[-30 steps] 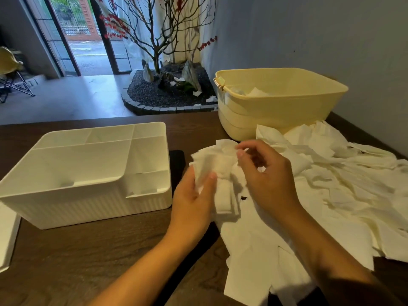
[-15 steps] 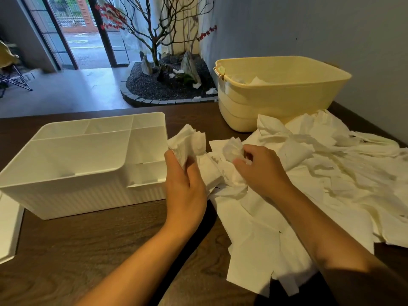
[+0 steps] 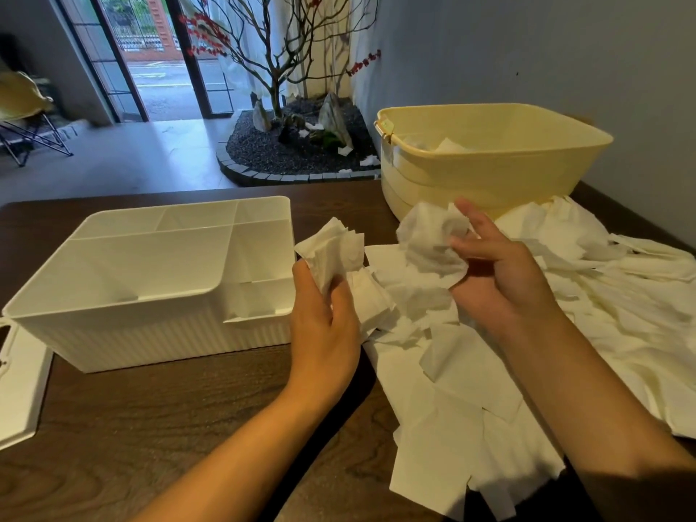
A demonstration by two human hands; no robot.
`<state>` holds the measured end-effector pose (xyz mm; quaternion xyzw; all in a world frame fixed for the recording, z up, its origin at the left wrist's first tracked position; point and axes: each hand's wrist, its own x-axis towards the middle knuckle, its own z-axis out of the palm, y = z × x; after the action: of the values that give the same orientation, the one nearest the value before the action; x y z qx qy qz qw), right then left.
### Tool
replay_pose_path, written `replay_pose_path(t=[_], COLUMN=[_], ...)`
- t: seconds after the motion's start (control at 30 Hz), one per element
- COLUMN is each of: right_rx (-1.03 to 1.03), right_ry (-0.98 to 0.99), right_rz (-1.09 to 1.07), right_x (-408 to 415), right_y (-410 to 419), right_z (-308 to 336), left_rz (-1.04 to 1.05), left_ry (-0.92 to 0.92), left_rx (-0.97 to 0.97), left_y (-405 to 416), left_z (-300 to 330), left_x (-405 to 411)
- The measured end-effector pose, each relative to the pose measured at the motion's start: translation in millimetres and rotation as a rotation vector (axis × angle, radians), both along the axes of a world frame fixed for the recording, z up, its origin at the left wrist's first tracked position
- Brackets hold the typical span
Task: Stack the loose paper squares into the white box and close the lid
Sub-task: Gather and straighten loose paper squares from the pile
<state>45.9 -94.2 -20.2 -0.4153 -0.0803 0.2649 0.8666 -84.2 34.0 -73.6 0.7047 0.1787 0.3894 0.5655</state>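
Left hand (image 3: pixel 324 318) raised just right of the white box (image 3: pixel 150 284), thumb and fingers pinched on a small stack of paper squares (image 3: pixel 333 254) fanned upward. Right hand (image 3: pixel 497 280) lifted a little above the pile, fingers curled round one crumpled paper (image 3: pixel 429 243), index finger pointing up behind it. Two hands, apart, each clamped on its own paper, with a gap between stack and crumpled sheet.

Below and right of both hands: loose paper squares (image 3: pixel 470 420) in a heap on the dark wooden bench (image 3: pixel 132 416), too many and too overlapped to count, spread from between the hands to the right edge, cut off there. Edges of single squares hard to tell apart further right, where sheets look creased and bunched.

One white box, open, ribbed on its front wall, divided inside into several compartments: one large, smaller ones along the back and right side. Contents of the right compartments hard to make out; white on white. One flat white lid (image 3: pixel 22 386) on the bench left of the box, cut off by the left edge.

One pale yellow tub (image 3: pixel 486 163) behind the heap, touching it, some white paper showing inside, mostly hidden by its wall.

Beyond the bench: one bare-branched tree (image 3: pixel 275 58) in a gravel bed, and a folding chair (image 3: pixel 26 118) at far left, partly cut off.
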Motion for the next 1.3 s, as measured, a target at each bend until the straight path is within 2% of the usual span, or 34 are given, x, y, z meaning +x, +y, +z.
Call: replay_pose_path(t=[0.07,0.13,0.23,0.3,0.37,0.4,0.43,0.5,0.53,0.57,0.73,0.87,0.97,1.03,1.17,1.3], right_rx=[0.113,0.074,-0.299,-0.468,-0.407,-0.339,-0.366,-0.699,-0.884,-0.97,-0.662,-0.791,-0.738,-0.701,-0.607,-0.688], right_ry=[0.09,0.166,0.092,-0.132,-0.483,-0.637,-0.787,-1.079,-1.185,-1.231,-0.963,-0.804,-0.682,-0.729,-0.867,-0.946], right_rz=[-0.02,0.029,0.099,-0.037,-0.147,-0.121,-0.088,-0.09,-0.127,-0.183,-0.447,-0.428,-0.37,-0.292,0.042,-0.047], right_x=[2,0,-4,-3,-6,-10,-11,-12,-15,-19,-29,-24,-17,-15,-12,-11], right_y=[0,3,12,9,-2,-8,-12,-12,-10,-8,-3,-1,-4,-6,-10,-12], right_z=[2,-3,-11,-6,9,15,16,13,9,7,6,8,12,13,14,9], left_rz=[0.005,0.001,-0.018,-0.031,-0.044,-0.05,-0.052,-0.046,-0.046,-0.051,-0.074,-0.084,-0.084,-0.073,-0.044,-0.046], left_ry=[0.002,0.005,0.005,0.012,0.007,0.003,-0.005,-0.015,-0.012,-0.012,-0.005,-0.016,-0.026,-0.027,-0.033,-0.017], left_rx=[0.004,0.002,-0.013,-0.028,-0.049,-0.055,-0.058,-0.053,-0.054,-0.058,-0.069,-0.082,-0.101,-0.11,-0.127,-0.118], left_y=[-1,-1,0,0,1,0,-1,-2,-2,-1,-1,-1,-1,-1,2,3], left_z=[0,0,-1,-2,-1,-1,-1,0,0,0,1,1,3,4,6,6], left_x=[1,1,1,1,1,1,1,1,1,1,0,-1,-2,-3,-4,-4])
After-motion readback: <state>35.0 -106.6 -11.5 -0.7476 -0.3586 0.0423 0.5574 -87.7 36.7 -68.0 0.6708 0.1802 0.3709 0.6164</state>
